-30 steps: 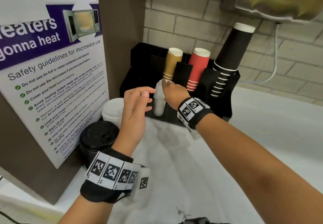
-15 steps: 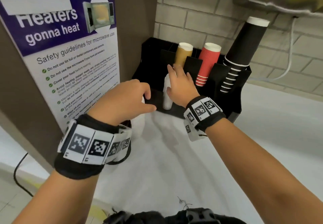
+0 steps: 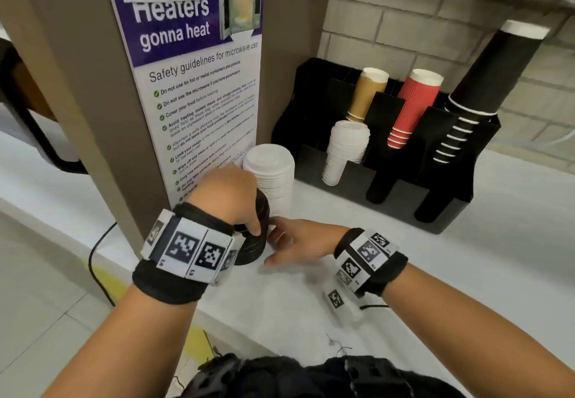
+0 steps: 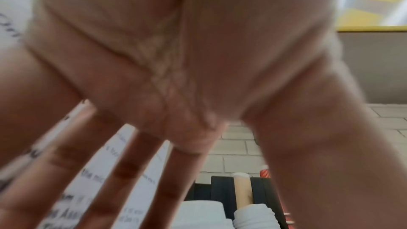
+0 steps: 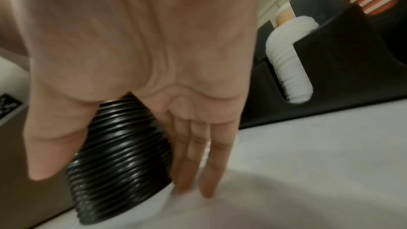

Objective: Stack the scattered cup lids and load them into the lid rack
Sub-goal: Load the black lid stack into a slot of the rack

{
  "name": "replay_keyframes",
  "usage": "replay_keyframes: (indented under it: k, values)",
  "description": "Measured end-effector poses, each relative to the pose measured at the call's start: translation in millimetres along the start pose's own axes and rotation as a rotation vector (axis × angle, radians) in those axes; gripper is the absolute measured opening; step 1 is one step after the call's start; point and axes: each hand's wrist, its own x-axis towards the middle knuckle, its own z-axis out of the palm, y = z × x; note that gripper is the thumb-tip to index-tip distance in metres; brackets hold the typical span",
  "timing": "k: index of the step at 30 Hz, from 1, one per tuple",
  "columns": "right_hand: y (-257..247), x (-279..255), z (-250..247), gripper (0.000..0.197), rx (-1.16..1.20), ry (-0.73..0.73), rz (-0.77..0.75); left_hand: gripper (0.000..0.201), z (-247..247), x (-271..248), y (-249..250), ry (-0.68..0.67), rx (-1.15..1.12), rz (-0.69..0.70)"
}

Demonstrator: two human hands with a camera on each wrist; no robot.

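A tall stack of black lids [image 3: 252, 248] stands on the white counter by the brown panel. My left hand [image 3: 230, 198] arches over its top with the thumb down its side. In the left wrist view that hand [image 4: 176, 111] is blurred, its fingers spread and fairly straight. My right hand [image 3: 295, 242] lies low on the stack's right. Its straight fingers [image 5: 193, 154] run along the black lids [image 5: 118, 154], tips on the counter. Just behind stands a stack of white lids [image 3: 270, 173]. More white lids [image 3: 345, 149] lean in a slot of the black lid rack [image 3: 435, 198].
The rack also holds tan cups [image 3: 367, 96], red cups [image 3: 413, 108] and tall black cups [image 3: 485, 80] against the brick wall. A microwave safety poster [image 3: 199, 86] covers the panel on the left. The counter's front edge [image 3: 217, 320] runs below my wrists, with a black cable [image 3: 93, 261] hanging past it.
My right hand left the white lids in the rack and came down beside the black stack. My left hand dropped over that stack's top. The view shifted left and back.
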Motion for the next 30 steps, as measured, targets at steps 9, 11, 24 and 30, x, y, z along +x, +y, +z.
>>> replay_keyframes:
  k: [9,11,24,30]
  values:
    - [19.8,-17.7,1.7,0.091,0.166,0.042,0.006,0.065,2.2,0.4,21.0,-0.025,-0.052,0.216]
    - [26.0,-27.5,-3.4,0.082,0.239,0.046,-0.045,0.067,5.0,2.1,34.7,0.002,-0.048,0.312]
    - [96.3,-48.1,-27.1,0.079,0.44,0.5,0.133,0.082,-19.7,78.9,96.0,0.063,-0.039,0.595]
    - [98.1,-36.3,-33.9,0.088,0.412,0.55,0.218,0.086,-30.9,104.1,92.4,0.008,-0.158,0.637]
